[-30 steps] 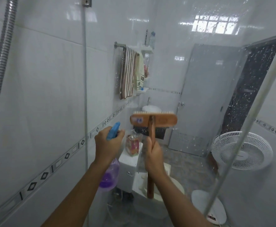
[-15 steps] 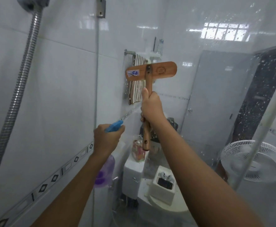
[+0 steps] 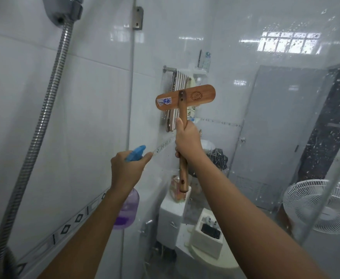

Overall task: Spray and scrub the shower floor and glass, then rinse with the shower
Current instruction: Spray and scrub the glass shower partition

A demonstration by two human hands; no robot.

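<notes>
While the left hand (image 3: pixel 125 170) holds the spray bottle (image 3: pixel 127 208), the right hand (image 3: pixel 187 139) grips the brush (image 3: pixel 185 97).

Brown wooden brush (image 3: pixel 186 97), purple spray bottle (image 3: pixel 127 210) blue-topped, striped towel (image 3: pixel 180 79).

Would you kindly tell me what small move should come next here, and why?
Probably draw the brush downward across the glass in a scrubbing stroke: the right hand grips its handle with the head high, facing the droplet-speckled pane, while the left hand holds the spray bottle low.
</notes>
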